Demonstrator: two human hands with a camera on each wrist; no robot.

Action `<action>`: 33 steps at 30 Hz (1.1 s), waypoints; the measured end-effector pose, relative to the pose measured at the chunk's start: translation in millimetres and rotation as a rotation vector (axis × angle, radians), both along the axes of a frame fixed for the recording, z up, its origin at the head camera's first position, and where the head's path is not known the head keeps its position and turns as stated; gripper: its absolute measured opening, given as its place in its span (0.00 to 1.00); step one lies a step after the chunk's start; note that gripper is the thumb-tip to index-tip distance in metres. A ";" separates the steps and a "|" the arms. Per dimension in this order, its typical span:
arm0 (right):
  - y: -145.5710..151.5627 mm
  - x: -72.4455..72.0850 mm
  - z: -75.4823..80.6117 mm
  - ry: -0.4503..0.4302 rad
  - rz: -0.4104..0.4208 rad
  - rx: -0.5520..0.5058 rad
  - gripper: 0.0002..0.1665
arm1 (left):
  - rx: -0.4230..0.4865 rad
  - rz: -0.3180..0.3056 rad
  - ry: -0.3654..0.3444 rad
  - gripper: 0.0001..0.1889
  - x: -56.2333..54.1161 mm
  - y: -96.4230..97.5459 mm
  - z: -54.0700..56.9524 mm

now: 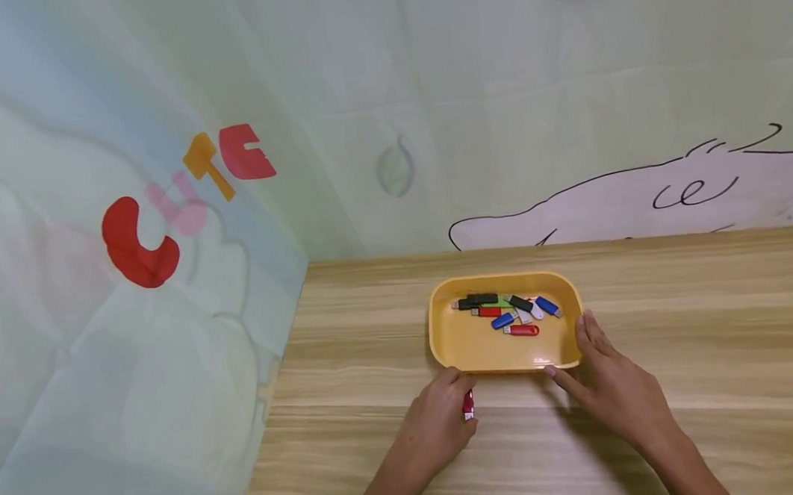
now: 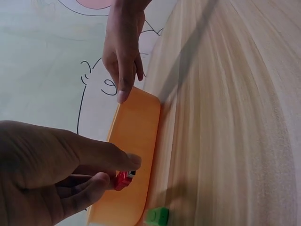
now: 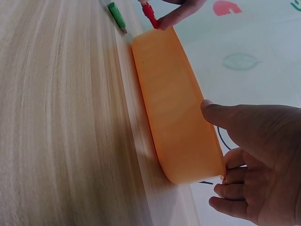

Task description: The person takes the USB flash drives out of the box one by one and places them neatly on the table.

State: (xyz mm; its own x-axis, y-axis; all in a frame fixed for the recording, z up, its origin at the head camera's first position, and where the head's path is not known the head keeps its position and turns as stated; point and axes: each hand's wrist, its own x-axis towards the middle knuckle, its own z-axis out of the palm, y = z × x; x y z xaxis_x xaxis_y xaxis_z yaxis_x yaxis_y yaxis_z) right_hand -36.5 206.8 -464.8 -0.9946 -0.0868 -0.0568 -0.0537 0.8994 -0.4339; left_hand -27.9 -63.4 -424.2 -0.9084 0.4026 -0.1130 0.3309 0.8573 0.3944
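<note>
The left hand (image 1: 439,419) pinches a red USB stick (image 1: 468,405) just outside the yellow tray (image 1: 472,350), by its near-left corner, long axis roughly square to the near rim. The tray lies beyond, toward the counter's (image 1: 353,324) back edge. The right hand (image 1: 622,393) grips the near-right corner between thumb and fingers.

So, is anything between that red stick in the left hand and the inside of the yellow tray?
Yes: the near wall of the yellow tray. The red stick, in the left hand, is outside that wall, on the person's side. The right hand, at the tray's near right corner, isn't between them.
</note>
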 end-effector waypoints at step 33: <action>-1.3 -0.4 -1.2 -0.011 -0.023 0.004 0.64 | -0.006 -0.032 0.044 0.13 -2.8 3.5 -35.1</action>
